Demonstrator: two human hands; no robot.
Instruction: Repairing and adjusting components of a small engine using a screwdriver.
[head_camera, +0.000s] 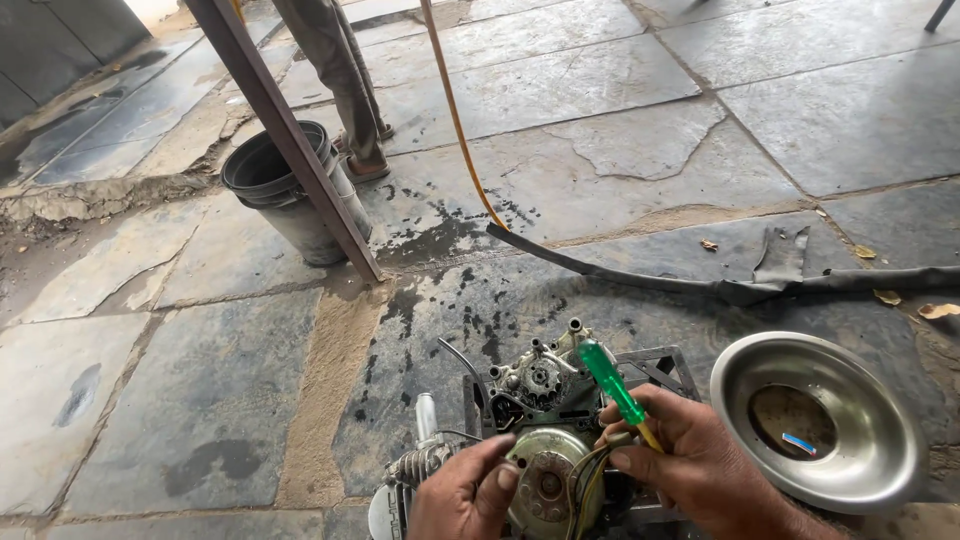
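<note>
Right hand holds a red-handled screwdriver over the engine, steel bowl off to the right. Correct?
Not quite: the head view shows the screwdriver handle is green, not red. The right hand does hold it over the engine, with the steel bowl to the right.

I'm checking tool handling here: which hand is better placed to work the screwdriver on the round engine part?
Probably the right hand: it already grips the green screwdriver, while the left hand rests on the round engine part.

Your one head camera looks steeply down and forward over the stone floor; engine sits close at bottom edge, bucket farther off
</note>
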